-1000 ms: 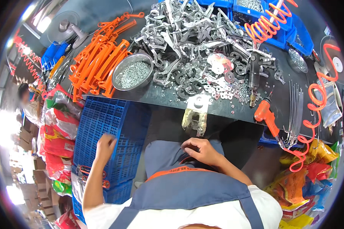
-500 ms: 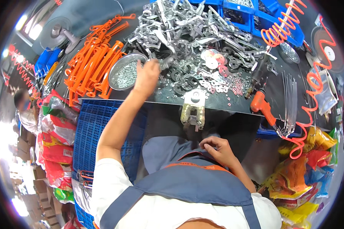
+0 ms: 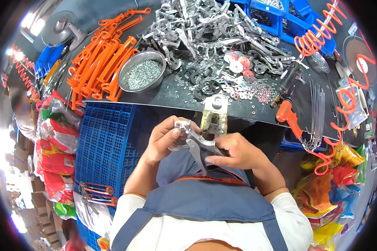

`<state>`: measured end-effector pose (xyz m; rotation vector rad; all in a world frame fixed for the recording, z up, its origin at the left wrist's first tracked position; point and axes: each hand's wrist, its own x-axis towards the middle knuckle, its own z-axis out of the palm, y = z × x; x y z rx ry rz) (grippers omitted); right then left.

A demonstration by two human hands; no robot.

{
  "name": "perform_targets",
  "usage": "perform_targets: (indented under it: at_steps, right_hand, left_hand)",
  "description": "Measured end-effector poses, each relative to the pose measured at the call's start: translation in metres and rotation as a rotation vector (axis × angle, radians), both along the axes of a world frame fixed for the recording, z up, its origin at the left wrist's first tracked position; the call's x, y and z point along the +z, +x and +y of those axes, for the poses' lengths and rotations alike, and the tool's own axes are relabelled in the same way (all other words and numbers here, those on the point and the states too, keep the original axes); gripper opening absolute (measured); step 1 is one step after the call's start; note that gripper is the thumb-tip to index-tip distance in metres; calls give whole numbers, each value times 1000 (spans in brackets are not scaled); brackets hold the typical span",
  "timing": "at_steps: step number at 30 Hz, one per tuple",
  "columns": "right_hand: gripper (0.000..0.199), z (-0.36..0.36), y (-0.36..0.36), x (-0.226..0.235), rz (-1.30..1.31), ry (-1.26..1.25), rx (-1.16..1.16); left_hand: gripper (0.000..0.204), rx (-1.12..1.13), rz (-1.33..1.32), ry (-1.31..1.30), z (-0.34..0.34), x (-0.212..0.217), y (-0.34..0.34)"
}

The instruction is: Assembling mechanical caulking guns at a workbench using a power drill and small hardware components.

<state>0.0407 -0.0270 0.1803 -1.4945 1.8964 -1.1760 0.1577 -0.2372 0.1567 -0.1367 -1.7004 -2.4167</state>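
In front of my apron, below the bench edge, my left hand (image 3: 162, 141) grips one end of a grey metal trigger handle (image 3: 195, 141). Its thumb presses near the holes at that end. My right hand (image 3: 238, 151) is closed round the handle's other end, and a flat lever hangs down between the two hands. Just beyond them a small metal fixture (image 3: 215, 112) sticks out from the bench edge. To its left on the bench stands a metal bowl (image 3: 143, 72) of small shiny parts. A big heap of similar grey metal pieces (image 3: 215, 31) covers the back.
Orange metal frames (image 3: 102, 62) lie stacked at the left. Black rings (image 3: 203, 85) and loose washers (image 3: 234, 90) are scattered mid-bench. A red air tool (image 3: 287, 116) and coiled red hose (image 3: 312, 42) hang at the right. Blue crates (image 3: 104, 138) stand below left.
My left hand has come back from beside the bowl to in front of my apron. The right hand has risen from my lap. Both now hold the trigger handle.
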Motion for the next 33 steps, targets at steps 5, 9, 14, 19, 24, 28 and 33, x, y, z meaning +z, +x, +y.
perform_targets:
  at_steps: [5,9,14,19,24,28,33]
  right_hand:
    - [32,-39,6,-9,-166,138,-253]
    - [32,-71,11,-27,-272,89,-218]
    - [30,-90,-10,-21,-628,254,-76]
    - [38,-101,-26,-14,-572,231,-91]
    - [11,-129,-61,-63,678,20,-266]
    - [12,-140,-63,-72,974,187,-210]
    - [11,-125,-67,-46,368,53,-343]
  left_hand:
    - [47,772,253,-1036,-12,-27,8]
    - [67,688,240,-1167,4,-22,8]
    - [77,503,-133,-729,-15,-29,6]
    - [69,456,-195,-291,-22,-61,8]
    - [58,352,-164,-39,-1,-43,10]
    - [59,280,-107,-105,-1,-43,14]
    - [54,276,-114,-82,4,-33,16]
